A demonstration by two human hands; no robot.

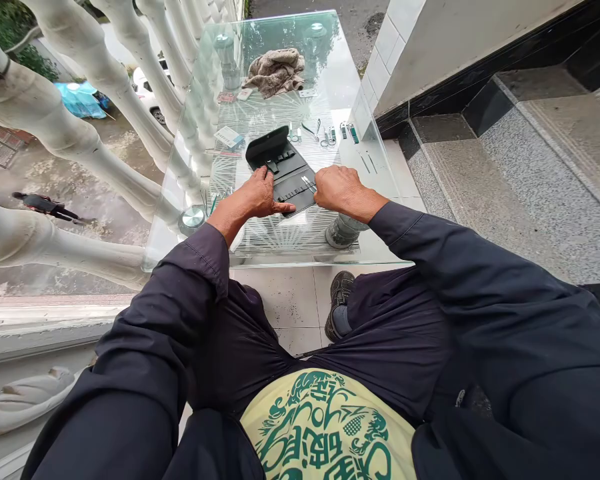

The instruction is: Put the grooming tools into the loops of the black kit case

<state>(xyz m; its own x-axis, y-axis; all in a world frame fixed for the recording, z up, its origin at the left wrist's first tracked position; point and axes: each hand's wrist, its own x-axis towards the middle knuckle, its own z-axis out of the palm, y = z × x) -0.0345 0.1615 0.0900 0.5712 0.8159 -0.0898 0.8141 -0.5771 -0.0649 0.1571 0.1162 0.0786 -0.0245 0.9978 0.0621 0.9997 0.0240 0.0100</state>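
A black manicure case (291,175) lies unfolded on the glass table (260,247), its flap raised at the far side and a row of elastic loops along the near panel. My left hand (257,193) grips the case at its left, thumb stretched along the near edge. Over the right edge, my right hand (341,188) is closed, knuckles up, with slim metal tools (307,183) showing beside its fingertips at the loops. Its fingertips are partly hidden. Beyond the case lie small scissors (294,133), nippers (314,130), nail clippers (353,133) and two thin metal picks (367,161).
A crumpled brown cloth (275,72) rests at the table's far end. A small blue-and-white packet (229,137) lies left of the case. White balusters (105,153) line the left side; stone steps (510,160) rise on the right. Another person (45,205) is below, outside.
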